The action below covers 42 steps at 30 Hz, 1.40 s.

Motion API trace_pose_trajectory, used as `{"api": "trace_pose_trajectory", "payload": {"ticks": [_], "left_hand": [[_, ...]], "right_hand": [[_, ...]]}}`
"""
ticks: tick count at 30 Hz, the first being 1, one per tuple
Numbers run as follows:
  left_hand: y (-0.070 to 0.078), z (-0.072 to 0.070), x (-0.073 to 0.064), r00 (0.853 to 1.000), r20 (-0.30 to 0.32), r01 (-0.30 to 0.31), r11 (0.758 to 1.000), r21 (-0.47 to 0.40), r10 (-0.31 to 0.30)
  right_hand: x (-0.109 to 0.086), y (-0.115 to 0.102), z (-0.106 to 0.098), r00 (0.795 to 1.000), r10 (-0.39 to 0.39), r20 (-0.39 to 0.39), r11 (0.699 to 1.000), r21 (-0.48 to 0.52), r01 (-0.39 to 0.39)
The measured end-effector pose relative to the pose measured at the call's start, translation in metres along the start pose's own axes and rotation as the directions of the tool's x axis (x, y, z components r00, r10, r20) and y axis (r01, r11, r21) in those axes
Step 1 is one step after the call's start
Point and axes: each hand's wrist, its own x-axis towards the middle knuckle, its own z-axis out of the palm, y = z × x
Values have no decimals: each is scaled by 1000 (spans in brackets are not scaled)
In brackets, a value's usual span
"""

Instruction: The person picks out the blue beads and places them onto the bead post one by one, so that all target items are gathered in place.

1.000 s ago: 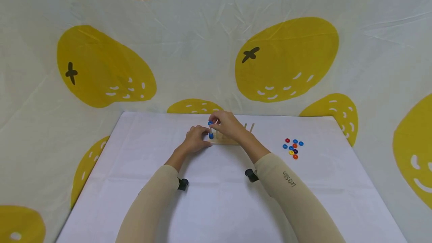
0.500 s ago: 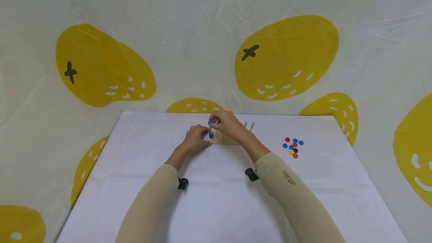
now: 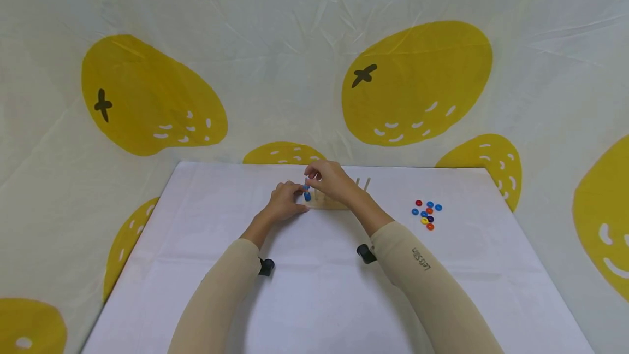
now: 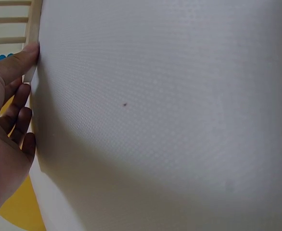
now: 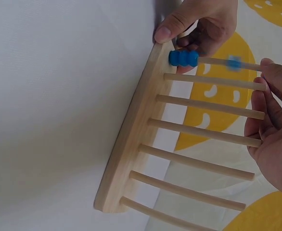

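Observation:
A wooden peg rack (image 5: 124, 144) with a row of upright pegs stands near the back of the table. My left hand (image 3: 284, 202) grips its left end, thumb on the front edge and fingers behind, as the right wrist view shows. Several blue beads (image 5: 183, 58) sit stacked at the bottom of the leftmost peg. Higher on that peg, a single blue bead (image 5: 234, 63) is blurred, apart from the stack. My right hand (image 3: 331, 182) is at the top of this peg, thumb and fingers by its tip, the bead below them. The other pegs in the right wrist view are bare.
To the right of the rack, several loose beads (image 3: 424, 216) in red, blue, orange, yellow and dark purple lie close together on the white table (image 3: 314, 299). A pale curtain (image 3: 285, 70) with yellow fruit prints hangs behind the table.
The blue bead that my right fingers held at the peg's top is let go and has dropped partway down the peg. Both hands have hardly moved.

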Motion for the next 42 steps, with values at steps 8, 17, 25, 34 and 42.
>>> {"api": "trace_pose_trajectory", "payload": {"ticks": [8,17,25,34,42], "left_hand": [[2,-1,0,1000,2,5,1000,1,-5],[2,-1,0,1000,13,28,1000,0,-28],[3,-1,-1,999,8,38,999,-5,-38],[2,0,1,1000,11,29,1000,-5,-29],[0,2,3,998,9,56,998,-17,-56]], "right_hand": [[1,2,0,1000,-9,-2,1000,-4,9],[-5,-3,-8,1000,-11,-4,1000,-19,11],[-16,-7,-19,997,-60,-45,998,-26,59],[-42,-8,-35,984,-122,-131,992,-60,115],[-67,1,-38,968,-171,-182,984,-89,157]]}}
